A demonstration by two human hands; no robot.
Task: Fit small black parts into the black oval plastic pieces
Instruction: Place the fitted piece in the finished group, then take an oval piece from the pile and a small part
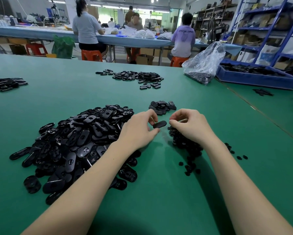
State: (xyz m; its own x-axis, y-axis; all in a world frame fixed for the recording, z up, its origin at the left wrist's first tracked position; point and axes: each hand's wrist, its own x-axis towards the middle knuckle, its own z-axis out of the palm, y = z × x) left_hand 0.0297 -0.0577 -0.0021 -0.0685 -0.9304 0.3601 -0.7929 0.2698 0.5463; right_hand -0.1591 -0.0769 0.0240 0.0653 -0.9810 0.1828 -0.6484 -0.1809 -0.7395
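Right now the left hand (139, 131) pinches one black oval piece (159, 124) by its end and holds it up above the green table (159, 192). The right hand (189, 126) is close beside it with curled fingers, but I cannot tell if it holds a small part. Under that hand is a heap of small black parts (184, 143). A big pile of oval pieces (78, 143) lies to the left. A little pile (162, 106) sits just behind the hands. Far back, a clear plastic bag (205, 65) has dark bits inside. Next to it, a blue tray (254, 78) is filled with black pieces.
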